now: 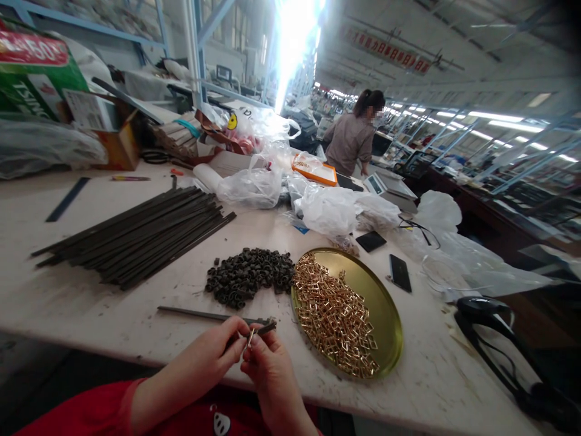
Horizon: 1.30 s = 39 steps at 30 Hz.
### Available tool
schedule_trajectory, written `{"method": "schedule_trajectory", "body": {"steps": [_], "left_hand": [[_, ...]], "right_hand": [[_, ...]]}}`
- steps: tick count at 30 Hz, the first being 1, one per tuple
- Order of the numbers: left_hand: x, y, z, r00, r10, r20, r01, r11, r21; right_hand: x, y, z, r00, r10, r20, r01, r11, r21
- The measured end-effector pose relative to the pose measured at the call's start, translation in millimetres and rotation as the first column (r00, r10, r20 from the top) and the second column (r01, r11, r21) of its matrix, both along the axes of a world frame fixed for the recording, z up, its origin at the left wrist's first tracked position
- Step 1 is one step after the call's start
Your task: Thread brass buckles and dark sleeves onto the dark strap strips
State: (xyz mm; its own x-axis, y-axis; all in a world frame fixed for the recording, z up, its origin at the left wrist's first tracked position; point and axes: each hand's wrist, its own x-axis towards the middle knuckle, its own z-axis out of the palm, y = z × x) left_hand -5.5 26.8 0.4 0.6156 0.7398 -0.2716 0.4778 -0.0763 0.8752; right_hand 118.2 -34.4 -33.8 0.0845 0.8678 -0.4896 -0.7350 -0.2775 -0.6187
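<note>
Close to the table's near edge, my left hand (229,346) and my right hand (271,362) meet, both with fingers pinched. Between the fingertips is a small gold buckle (251,339), gripped by my left hand and touched by my right thumb. A short dark strap (267,327) sticks out of my right hand's fingers; how it meets the buckle is partly hidden. Just beyond lies a single long dark strip (195,312). Past it is a heap of small dark loops (245,275). To the right, a round gold tray (385,327) bears a pile of gold buckles (333,315).
A bundle of long dark strips (136,233) lies on the left. Clear plastic bags (327,206) and an orange box (318,171) sit at the back. A phone (400,272) and a black-framed object (494,345) are on the right. Another person (351,142) stands beyond.
</note>
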Motion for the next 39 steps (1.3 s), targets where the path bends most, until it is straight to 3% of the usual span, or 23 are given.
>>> {"method": "schedule_trajectory", "body": {"steps": [4, 9, 17, 20, 23, 26, 28, 32, 34, 39], "left_hand": [[-0.2, -1.8, -7.0, 0.985, -0.021, 0.172, 0.045, 0.989, -0.14], [-4.7, -0.9, -16.3, 0.963, 0.034, 0.269, 0.034, 0.969, -0.245], [-6.8, -2.4, -18.7, 0.991, -0.012, 0.137, 0.028, 0.992, -0.12], [-5.8, -2.3, -19.9, 0.998, -0.001, 0.058, 0.006, 0.997, -0.082], [-5.2, -1.0, -21.3, 0.998, 0.019, 0.066, -0.012, 0.994, -0.112], [-5.8, 1.0, -19.9, 0.996, 0.01, 0.086, 0.006, 0.984, -0.178], [-6.4, 2.2, -17.8, 0.996, -0.003, 0.085, 0.018, 0.985, -0.174], [-7.3, 2.9, -14.6, 0.993, -0.086, 0.086, 0.095, 0.99, -0.108], [-7.2, 2.3, -13.9, 0.994, -0.107, 0.035, 0.11, 0.99, -0.089], [-5.6, -0.4, -11.1, 0.994, -0.083, -0.074, 0.08, 0.996, -0.049]], "right_hand": [[-4.9, -2.8, -3.9, 0.961, -0.038, 0.274, -0.006, 0.987, 0.158], [-9.2, -4.7, 1.1, 0.934, -0.023, 0.357, -0.039, 0.985, 0.167], [-11.5, -4.6, -8.1, 0.91, -0.03, 0.414, -0.04, 0.986, 0.159], [-5.2, -4.2, -14.6, 0.808, -0.065, 0.586, -0.033, 0.988, 0.154], [3.2, -7.0, -14.7, 0.613, -0.188, 0.768, -0.016, 0.968, 0.249], [10.3, -11.1, -7.1, 0.472, -0.279, 0.836, -0.155, 0.907, 0.39], [13.7, -11.4, -1.0, 0.496, -0.26, 0.829, -0.246, 0.873, 0.421], [19.9, -3.9, 6.9, 0.764, 0.012, 0.646, -0.282, 0.906, 0.316], [23.4, 0.4, 8.8, 0.845, 0.161, 0.51, -0.33, 0.907, 0.261], [29.5, 1.2, 9.2, 0.862, 0.299, 0.408, -0.41, 0.886, 0.218]]}}
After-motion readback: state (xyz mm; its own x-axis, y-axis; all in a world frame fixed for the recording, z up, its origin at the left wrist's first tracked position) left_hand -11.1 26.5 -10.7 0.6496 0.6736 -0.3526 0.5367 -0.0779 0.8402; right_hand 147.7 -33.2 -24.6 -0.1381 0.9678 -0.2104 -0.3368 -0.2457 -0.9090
